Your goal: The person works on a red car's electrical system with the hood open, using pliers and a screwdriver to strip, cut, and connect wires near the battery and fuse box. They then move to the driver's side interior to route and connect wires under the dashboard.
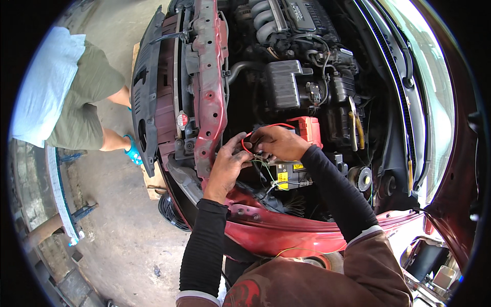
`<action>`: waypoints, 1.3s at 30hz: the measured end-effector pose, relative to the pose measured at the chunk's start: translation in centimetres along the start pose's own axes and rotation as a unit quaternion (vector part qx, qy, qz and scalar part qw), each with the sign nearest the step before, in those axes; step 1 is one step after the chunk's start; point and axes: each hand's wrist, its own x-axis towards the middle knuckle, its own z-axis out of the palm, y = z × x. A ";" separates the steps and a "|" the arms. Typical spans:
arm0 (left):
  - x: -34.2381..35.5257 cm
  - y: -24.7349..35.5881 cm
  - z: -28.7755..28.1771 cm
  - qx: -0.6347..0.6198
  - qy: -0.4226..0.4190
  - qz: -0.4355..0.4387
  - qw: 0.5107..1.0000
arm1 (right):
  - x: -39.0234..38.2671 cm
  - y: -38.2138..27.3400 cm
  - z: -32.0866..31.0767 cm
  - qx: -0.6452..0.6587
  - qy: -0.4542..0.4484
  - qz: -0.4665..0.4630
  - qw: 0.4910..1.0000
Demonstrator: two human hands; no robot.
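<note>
Over the front of an open engine bay, my two hands meet around a thin red wire [281, 124]. My left hand [228, 165] pinches it with the fingertips, and the wire loops up past the thumb and index finger. From the other side, my right hand [282, 143] has its fingers bent and closed at the same wire. The exact grip points are hidden between the fingers. Thin green wires [266, 168] hang just below the hands. Close under my right wrist is a car battery [291, 176], with a red cover [310, 130] beside it.
A dark airbox [286, 84] and engine parts lie beyond my hands. Yellow-handled pliers [358, 128] rest on the parts to the right. The red front crossmember [208, 97] runs along the left. Another person [76, 97] stands at far left. Coiled black cable [173, 212] lies on the floor.
</note>
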 end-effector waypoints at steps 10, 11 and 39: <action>-0.5 0.4 -0.6 -0.054 0.002 -0.026 0.998 | -7.0 -1.0 4.9 -0.299 0.218 -0.073 0.926; -0.5 0.6 -0.5 -0.051 0.004 -0.028 0.998 | -7.0 -0.6 5.5 -0.292 0.184 -0.023 0.938; 3.8 0.6 -0.1 0.255 0.046 0.047 0.965 | 0.3 -1.3 -0.2 -0.356 -0.020 -0.198 0.913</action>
